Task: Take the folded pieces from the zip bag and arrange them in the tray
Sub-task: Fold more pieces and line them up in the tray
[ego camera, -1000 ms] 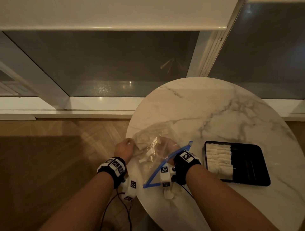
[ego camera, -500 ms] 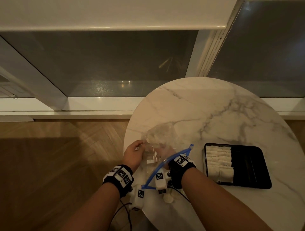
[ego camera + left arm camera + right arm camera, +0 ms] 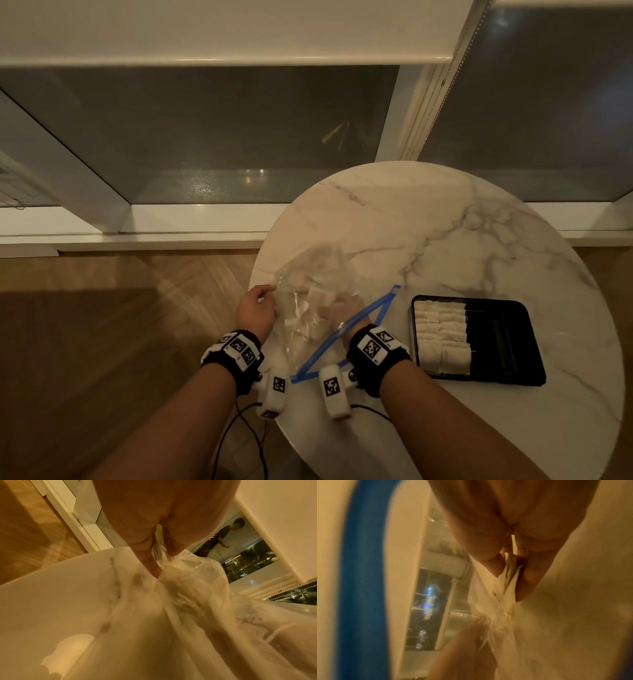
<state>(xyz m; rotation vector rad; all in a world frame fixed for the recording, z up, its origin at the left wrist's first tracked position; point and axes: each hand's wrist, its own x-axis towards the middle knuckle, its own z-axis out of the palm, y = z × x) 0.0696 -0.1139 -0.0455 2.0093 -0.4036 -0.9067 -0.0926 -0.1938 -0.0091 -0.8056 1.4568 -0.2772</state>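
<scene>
Head view: zip bag (image 3: 318,301) lies near the marble table's (image 3: 445,233) left edge; my left hand (image 3: 256,310) pinches its outer side, my right hand (image 3: 346,308) is inside its blue-rimmed mouth. Tray (image 3: 507,342) near the right edge, w/ folded pieces (image 3: 442,335) filling its left half.
L wrist: fingers (image 3: 150,555) clamp crinkled plastic.
R wrist: blurry, but fingertips (image 3: 527,582) pinch a white folded piece (image 3: 510,573) inside the bag.

1. A round marble table (image 3: 445,240) stood by the window — white with grey veins.
2. Herringbone wood floor (image 3: 102,342) lay left of it.
3. Dark window glass (image 3: 205,137) rose behind — a white sill (image 3: 154,222) below it.
</scene>
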